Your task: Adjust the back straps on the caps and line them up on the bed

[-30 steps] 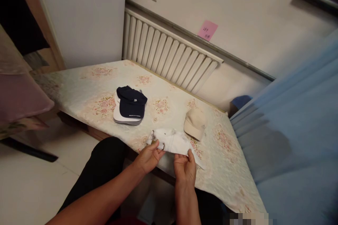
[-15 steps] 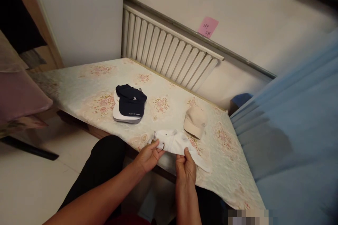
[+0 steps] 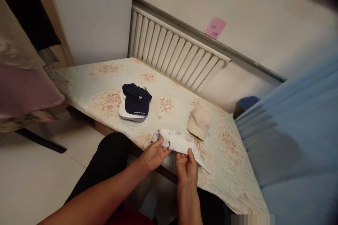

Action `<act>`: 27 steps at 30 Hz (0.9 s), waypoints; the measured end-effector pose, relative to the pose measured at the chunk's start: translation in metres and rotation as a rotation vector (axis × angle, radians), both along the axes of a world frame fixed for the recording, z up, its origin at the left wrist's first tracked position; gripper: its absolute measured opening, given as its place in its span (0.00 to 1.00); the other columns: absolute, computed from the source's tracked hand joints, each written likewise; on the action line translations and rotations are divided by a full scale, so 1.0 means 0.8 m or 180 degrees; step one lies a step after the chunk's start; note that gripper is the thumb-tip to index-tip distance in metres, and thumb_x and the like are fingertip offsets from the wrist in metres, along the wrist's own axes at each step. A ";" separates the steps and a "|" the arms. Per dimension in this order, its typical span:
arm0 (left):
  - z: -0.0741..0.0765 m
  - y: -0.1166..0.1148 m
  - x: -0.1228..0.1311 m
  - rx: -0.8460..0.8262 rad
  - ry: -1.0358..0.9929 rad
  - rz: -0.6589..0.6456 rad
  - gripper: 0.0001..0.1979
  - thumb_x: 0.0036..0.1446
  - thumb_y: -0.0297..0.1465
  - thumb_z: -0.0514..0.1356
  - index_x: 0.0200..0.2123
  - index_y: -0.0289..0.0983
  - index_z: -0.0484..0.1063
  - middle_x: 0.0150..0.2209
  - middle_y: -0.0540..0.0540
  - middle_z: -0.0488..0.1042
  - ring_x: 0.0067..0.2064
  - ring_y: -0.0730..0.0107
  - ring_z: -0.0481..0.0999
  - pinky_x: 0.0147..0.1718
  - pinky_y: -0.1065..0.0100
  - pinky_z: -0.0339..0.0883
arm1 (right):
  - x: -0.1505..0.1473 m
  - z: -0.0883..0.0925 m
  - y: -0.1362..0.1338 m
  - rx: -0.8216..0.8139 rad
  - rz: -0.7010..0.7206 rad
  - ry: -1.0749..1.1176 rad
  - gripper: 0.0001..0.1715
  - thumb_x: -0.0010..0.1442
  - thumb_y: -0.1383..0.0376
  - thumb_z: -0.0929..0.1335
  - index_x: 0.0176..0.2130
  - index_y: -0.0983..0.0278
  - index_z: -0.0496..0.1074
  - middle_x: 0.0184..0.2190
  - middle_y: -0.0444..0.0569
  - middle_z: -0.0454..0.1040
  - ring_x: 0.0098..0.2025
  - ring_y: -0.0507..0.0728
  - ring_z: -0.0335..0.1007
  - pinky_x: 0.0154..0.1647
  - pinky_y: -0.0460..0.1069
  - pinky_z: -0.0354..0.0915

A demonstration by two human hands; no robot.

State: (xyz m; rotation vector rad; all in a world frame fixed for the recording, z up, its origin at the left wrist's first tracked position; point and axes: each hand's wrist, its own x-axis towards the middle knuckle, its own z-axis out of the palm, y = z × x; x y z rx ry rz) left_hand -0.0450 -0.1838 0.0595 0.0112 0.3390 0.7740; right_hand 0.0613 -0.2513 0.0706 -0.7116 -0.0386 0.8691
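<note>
Both hands hold a white baseball cap (image 3: 180, 143) over the near edge of the bed. My left hand (image 3: 154, 155) pinches its back strap, close to a small buckle. Lower down, my right hand (image 3: 187, 165) grips the cap's edge near the brim, thumb on top. Beyond it on the right, a beige cap (image 3: 199, 123) lies on the floral bedspread. To the left rests a stack of caps: a navy cap (image 3: 137, 99) with white lettering on top, and a white cap (image 3: 123, 107) and a grey brim partly hidden beneath.
The floral bedspread (image 3: 174, 88) covers the bed. A radiator (image 3: 171, 47) and a wall with a pink note (image 3: 216, 28) stand behind. A blue curtain (image 3: 295, 140) hangs at right. Clothes (image 3: 29, 88) hang at left. My knee (image 3: 116, 147) is against the bed's near side.
The view has shifted slightly, so the scene sits further right. Both hands keep hold of the white cap, which appears a little flatter and more edge-on at its brim.
</note>
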 end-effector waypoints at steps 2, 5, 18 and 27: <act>0.000 0.000 0.000 -0.0023 0.0036 0.0017 0.11 0.59 0.25 0.56 0.46 0.33 0.68 0.42 0.42 0.77 0.43 0.67 0.77 0.50 0.61 0.67 | 0.002 -0.002 0.001 -0.0045 -0.0098 0.0060 0.23 0.55 0.72 0.66 0.51 0.62 0.66 0.50 0.48 0.74 0.54 0.54 0.67 0.59 0.54 0.61; 0.000 0.001 0.001 -0.0058 0.0173 0.0046 0.11 0.59 0.25 0.56 0.46 0.33 0.68 0.41 0.42 0.77 0.41 0.67 0.77 0.48 0.61 0.68 | 0.010 -0.006 0.002 -0.0142 -0.0245 0.0021 0.25 0.56 0.71 0.66 0.53 0.62 0.65 0.52 0.49 0.72 0.55 0.54 0.67 0.58 0.55 0.61; 0.005 -0.015 0.005 0.0355 -0.0150 -0.0045 0.07 0.55 0.20 0.58 0.38 0.33 0.69 0.38 0.42 0.76 0.43 0.64 0.76 0.51 0.61 0.65 | -0.052 0.004 0.008 -0.0050 0.0278 -0.0955 0.27 0.54 0.66 0.70 0.54 0.66 0.64 0.45 0.51 0.76 0.47 0.55 0.73 0.59 0.57 0.58; 0.012 -0.009 0.002 0.0361 -0.0181 0.0150 0.07 0.56 0.20 0.57 0.39 0.33 0.69 0.40 0.43 0.75 0.43 0.66 0.76 0.51 0.62 0.64 | -0.036 0.012 0.008 -0.0078 -0.0168 -0.0688 0.25 0.52 0.67 0.70 0.50 0.64 0.66 0.41 0.47 0.77 0.43 0.54 0.74 0.56 0.55 0.62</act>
